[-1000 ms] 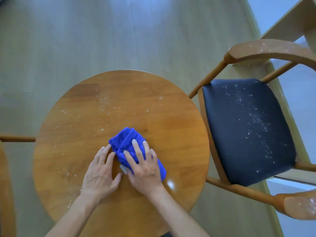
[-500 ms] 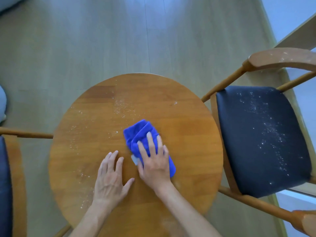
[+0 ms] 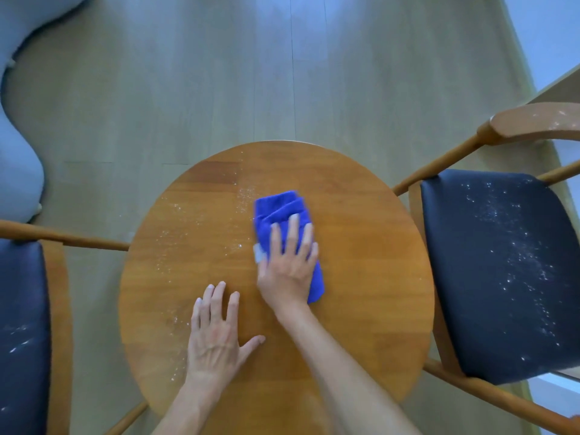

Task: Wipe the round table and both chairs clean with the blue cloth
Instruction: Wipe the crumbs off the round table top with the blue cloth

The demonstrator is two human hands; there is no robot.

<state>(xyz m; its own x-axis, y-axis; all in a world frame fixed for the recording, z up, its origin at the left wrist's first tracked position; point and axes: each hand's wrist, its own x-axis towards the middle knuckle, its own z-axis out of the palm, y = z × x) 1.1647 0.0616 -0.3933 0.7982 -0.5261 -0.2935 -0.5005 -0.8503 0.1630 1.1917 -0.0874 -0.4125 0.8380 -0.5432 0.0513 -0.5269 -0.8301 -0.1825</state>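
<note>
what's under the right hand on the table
The right hand presses flat on the folded blue cloth, which lies on the round table. Whether crumbs sit beneath the cloth cannot be seen.

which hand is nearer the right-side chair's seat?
Right. The right hand presses the blue cloth mid-table, closer to the dark chair seat. The left hand lies flat on the table, farther toward the other side.

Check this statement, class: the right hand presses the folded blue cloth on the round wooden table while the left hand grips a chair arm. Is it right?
Not quite. In the head view the left hand lies flat on the round wooden table, not on a chair. The right hand does press the folded blue cloth there.
</note>
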